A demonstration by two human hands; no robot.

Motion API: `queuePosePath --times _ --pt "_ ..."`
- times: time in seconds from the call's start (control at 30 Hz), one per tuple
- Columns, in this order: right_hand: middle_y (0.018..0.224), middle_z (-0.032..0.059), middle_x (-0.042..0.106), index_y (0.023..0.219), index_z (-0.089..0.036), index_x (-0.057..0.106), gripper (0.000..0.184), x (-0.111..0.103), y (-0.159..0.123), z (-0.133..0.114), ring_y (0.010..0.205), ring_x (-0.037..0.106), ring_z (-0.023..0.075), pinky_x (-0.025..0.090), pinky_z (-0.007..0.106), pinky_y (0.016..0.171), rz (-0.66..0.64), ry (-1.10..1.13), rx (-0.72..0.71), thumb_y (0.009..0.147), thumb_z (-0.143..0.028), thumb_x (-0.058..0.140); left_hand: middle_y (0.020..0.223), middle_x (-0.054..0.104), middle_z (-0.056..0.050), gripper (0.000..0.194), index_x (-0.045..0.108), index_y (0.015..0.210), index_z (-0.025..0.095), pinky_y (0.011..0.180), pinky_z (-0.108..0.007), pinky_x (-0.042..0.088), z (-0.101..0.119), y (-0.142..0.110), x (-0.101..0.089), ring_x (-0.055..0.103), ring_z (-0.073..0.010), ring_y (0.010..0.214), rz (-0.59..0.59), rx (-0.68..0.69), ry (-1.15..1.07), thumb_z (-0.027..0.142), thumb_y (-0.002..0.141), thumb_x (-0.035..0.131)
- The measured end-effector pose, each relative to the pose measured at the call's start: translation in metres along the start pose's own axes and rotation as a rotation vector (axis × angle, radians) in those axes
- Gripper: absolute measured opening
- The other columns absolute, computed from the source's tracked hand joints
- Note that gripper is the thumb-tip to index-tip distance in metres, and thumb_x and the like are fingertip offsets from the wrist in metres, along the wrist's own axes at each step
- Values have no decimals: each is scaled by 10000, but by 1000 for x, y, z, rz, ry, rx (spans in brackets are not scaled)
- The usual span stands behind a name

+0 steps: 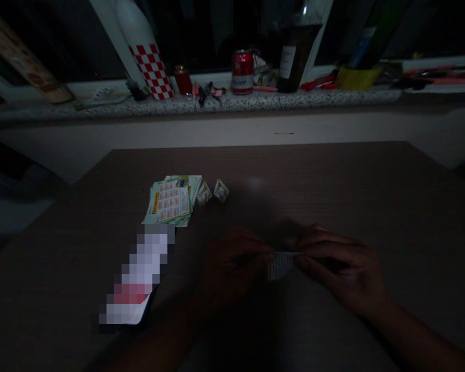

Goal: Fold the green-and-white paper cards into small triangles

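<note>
Between my two hands is a small piece of printed paper [281, 265], its top edge level and its lower part tapering down. My left hand [238, 258] pinches it at the left corner, with the fingers closed. At the right corner my right hand [339, 263] grips it between thumb and fingers. Dim light makes the print unreadable. Two small folded paper pieces [221, 190] lie on the table beyond my left hand. Beside them is a stack of green-edged printed cards [170, 201].
A phone [139, 279] with a blurred-out screen lies left of my left hand. Along the granite sill [217, 106] stand a checkered bottle [153, 70], a red can [242, 72], a dark container [294, 62] and a yellow roll [357, 77]. The wooden table [313, 175] meets the wall below the sill.
</note>
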State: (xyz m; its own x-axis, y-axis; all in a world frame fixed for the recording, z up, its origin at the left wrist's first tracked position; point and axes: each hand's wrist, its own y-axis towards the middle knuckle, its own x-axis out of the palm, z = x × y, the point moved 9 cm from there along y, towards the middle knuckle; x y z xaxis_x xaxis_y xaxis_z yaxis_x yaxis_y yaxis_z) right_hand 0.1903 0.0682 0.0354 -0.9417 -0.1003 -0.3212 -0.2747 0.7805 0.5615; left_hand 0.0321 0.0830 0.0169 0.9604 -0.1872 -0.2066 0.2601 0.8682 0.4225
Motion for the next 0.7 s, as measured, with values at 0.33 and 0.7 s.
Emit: queuePosePath --times 0.33,0.7 --pt "804 47 712 903 -227 720 192 4 -3 12 744 658 201 526 376 682 -32 27 48 781 -89 665 778 687 -45 20 718 764 180 688 -281 515 -3 2 -3 638 -161 759 25 -76 -43 187 775 701" --pt "804 37 685 908 -209 705 204 5 -3 15 750 628 187 485 389 725 -6 49 44 787 -52 655 784 677 -21 25 721 759 185 678 -251 501 -14 1 -7 635 -144 742 68 -186 -79 176 773 701"
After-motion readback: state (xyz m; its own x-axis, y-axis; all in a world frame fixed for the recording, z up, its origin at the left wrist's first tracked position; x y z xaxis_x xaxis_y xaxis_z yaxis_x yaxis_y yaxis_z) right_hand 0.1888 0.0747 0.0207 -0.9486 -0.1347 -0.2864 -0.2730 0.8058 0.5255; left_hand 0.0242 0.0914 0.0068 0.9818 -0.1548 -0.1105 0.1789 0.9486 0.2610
